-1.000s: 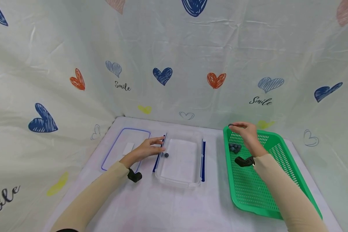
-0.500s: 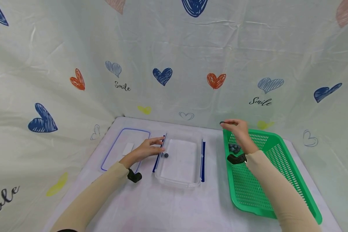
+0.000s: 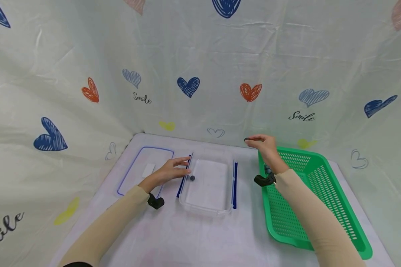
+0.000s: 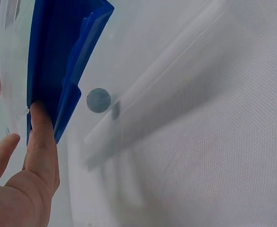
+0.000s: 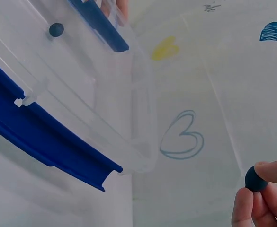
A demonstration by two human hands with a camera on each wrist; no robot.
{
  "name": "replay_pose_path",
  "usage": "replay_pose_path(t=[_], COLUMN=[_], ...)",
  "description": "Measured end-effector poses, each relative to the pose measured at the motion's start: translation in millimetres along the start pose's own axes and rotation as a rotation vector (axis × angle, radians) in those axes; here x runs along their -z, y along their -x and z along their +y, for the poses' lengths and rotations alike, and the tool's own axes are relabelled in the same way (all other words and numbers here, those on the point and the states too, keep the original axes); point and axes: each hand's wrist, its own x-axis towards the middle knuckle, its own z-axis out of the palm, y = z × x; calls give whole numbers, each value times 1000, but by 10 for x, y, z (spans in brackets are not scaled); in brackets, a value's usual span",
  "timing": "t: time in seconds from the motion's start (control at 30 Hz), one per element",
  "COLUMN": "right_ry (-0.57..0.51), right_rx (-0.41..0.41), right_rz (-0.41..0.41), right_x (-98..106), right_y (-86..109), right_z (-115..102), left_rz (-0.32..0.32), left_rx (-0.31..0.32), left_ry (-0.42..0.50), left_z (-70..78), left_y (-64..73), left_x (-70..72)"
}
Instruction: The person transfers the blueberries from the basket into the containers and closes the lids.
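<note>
Head view: the right hand pinches a ball with thumb and fingertips, aloft between basket and box; the left hand, fingers spread, touches the box's side. A loose pinch could drop the ball on the table; a left-hand shove could set the box's other ball rolling.

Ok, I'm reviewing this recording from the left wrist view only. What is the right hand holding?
Observer: The right hand pinches a small dark ball.
Operator: Any more balls beyond my view?
Observer: Yes, more dark balls sit in the green basket, partly hidden by the right arm.
Operator: And what lies left of the clear container?
Observer: A clear lid with a blue rim, flat on the table.
</note>
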Motion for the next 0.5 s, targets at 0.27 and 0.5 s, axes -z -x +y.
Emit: replay_pose_path(t=[0.27,0.5], right_ry=[10,-33], right_rx=[-3,14], right_rz=[-21,-39], right_x=[-120,-238], right_y=[-48,-86], right_z=[-18,-35], left_rz=[-6,5], left_rx=[4,7], left_ry=[5,-8], left_z=[-1,5], left_y=[1,0], left_x=[-4,-4])
